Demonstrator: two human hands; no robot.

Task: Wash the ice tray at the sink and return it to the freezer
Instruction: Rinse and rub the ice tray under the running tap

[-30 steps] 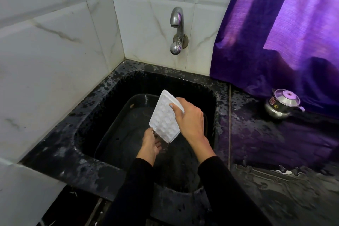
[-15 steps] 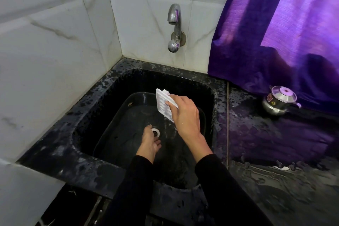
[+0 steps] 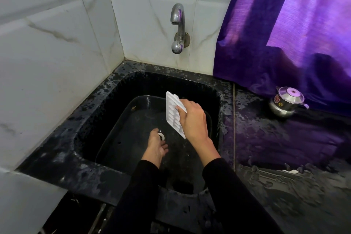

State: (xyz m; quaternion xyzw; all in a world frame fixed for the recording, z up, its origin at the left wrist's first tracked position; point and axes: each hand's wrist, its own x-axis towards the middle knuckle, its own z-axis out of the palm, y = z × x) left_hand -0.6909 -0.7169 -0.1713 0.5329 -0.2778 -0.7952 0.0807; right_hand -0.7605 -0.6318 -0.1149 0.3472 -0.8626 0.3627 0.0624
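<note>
Two tiled walls: white marble-look tiles (image 3: 57,59) meeting in the corner behind the basin
Curtain: purple cloth (image 3: 284,30) hanging at the right, its hem down on the counter
Counter: dark, wet stone (image 3: 284,148) to the right of the basin
Sink: black basin (image 3: 98,112), a dark tub (image 3: 121,129) sitting inside it
Tap: chrome spout (image 3: 178,26) on the back wall, no water seen running
Kettle: small steel pot (image 3: 286,101) on the counter below the curtain
Ice tray: white tray (image 3: 171,115) held on edge above the tub
Right hand: right hand (image 3: 193,120) gripping the tray, fingers curled round its edge
Left hand: left hand (image 3: 156,146) low in the tub, fingers relaxed, holding nothing, beside a small white ring (image 3: 161,136)
</note>
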